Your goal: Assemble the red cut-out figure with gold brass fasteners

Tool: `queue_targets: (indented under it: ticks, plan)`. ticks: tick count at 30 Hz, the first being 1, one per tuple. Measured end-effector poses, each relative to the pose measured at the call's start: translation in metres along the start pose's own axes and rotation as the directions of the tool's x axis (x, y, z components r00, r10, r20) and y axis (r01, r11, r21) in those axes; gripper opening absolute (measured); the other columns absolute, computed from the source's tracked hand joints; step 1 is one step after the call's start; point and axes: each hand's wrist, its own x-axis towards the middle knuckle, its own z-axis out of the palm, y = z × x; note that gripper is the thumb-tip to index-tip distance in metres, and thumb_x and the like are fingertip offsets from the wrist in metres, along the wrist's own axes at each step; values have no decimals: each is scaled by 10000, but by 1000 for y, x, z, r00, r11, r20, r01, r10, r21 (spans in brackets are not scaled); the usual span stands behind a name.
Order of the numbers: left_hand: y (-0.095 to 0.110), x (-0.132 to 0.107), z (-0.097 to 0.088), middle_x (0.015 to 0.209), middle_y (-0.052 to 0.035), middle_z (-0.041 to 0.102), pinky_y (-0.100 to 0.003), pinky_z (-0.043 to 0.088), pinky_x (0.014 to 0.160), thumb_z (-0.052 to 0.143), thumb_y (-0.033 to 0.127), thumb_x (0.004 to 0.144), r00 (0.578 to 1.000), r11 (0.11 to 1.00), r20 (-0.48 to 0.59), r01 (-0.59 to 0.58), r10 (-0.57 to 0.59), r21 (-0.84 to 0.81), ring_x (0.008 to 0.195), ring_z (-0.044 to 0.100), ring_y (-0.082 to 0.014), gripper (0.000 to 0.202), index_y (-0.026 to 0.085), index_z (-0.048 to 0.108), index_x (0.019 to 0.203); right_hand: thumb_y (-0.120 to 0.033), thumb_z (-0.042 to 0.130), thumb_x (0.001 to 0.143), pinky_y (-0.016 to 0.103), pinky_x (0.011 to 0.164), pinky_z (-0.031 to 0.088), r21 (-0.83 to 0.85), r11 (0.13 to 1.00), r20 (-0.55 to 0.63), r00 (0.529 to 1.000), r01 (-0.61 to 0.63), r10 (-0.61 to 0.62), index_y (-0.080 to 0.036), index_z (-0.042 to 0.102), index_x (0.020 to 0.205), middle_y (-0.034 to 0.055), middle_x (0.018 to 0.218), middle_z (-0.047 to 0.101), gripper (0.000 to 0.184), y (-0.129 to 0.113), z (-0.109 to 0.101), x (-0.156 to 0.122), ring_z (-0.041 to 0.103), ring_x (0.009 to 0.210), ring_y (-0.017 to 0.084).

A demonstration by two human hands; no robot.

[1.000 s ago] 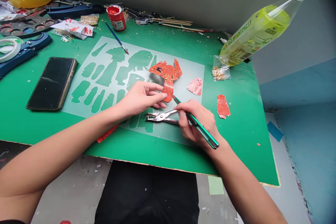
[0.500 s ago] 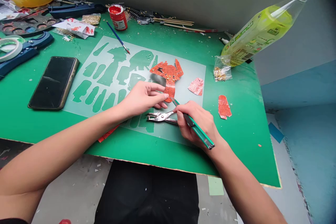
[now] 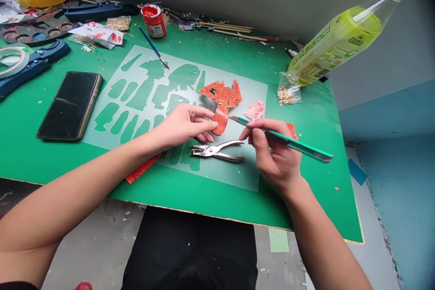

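Observation:
My left hand [image 3: 185, 124] presses its fingertips down on the lower end of an orange-red patterned paper cutout [image 3: 222, 96] lying on a translucent stencil sheet [image 3: 142, 86]. My right hand [image 3: 277, 154] is closed on a green utility knife [image 3: 292, 143], held nearly level, its blade tip at the cutout's narrow waist. A metal hole punch [image 3: 217, 151] lies on the stencil just below both hands.
Loose red paper pieces [image 3: 254, 109] lie right of the cutout. A black phone [image 3: 70, 105] rests at left, near a tape dispenser [image 3: 20, 65]. A red paint jar [image 3: 153, 20], a brush [image 3: 153, 48], wooden sticks [image 3: 231, 29] and a yellow-green bottle [image 3: 336, 41] stand along the back of the green board [image 3: 306, 181].
My right hand lifted and swung to the right, turning the knife from steeply angled to nearly level. The cutout shifted slightly right. My left hand stayed on it.

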Motion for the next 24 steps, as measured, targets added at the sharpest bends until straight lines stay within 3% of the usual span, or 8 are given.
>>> queue_targets:
  ticks: [3,7,18,21,24]
  plan:
    - [0,1,-1,751,-101,801,-283,653,678,816,275,857,1000,1000,12,-3,2,19,702,778,-194,379,82,791,1182,-255,536,1093,314,678,572,77,997,-41,999,-17,20,-256,599,1111,6,872,661,66,4,1,0,675,706,146]
    - [-2,1,0,782,-104,806,-277,649,675,811,274,850,999,999,43,-19,17,51,698,772,-188,325,88,810,1117,-276,516,1105,295,656,554,92,996,6,1000,16,-17,-254,577,1057,-18,812,619,80,4,10,-1,642,667,132]
    - [-2,0,-3,861,-104,821,-303,658,755,807,357,877,995,998,90,-45,41,39,782,786,-198,362,127,814,1156,-191,502,1083,316,652,527,-54,977,86,976,207,-202,-261,556,1092,7,845,655,89,-1,11,4,653,726,164]
    - [-1,0,-4,920,-109,830,-315,661,794,818,368,873,995,999,95,-40,38,26,826,794,-205,386,141,810,1185,-187,516,1078,317,659,529,3,985,55,983,174,-174,-260,571,1087,8,853,663,92,0,13,1,656,723,160]
    - [-2,1,-7,1008,-118,836,-320,658,830,818,393,877,995,999,96,-34,34,2,859,796,-203,396,164,812,1201,-220,513,1092,316,669,541,141,989,1,999,47,-48,-259,578,1101,10,880,685,77,1,17,-2,669,714,148]
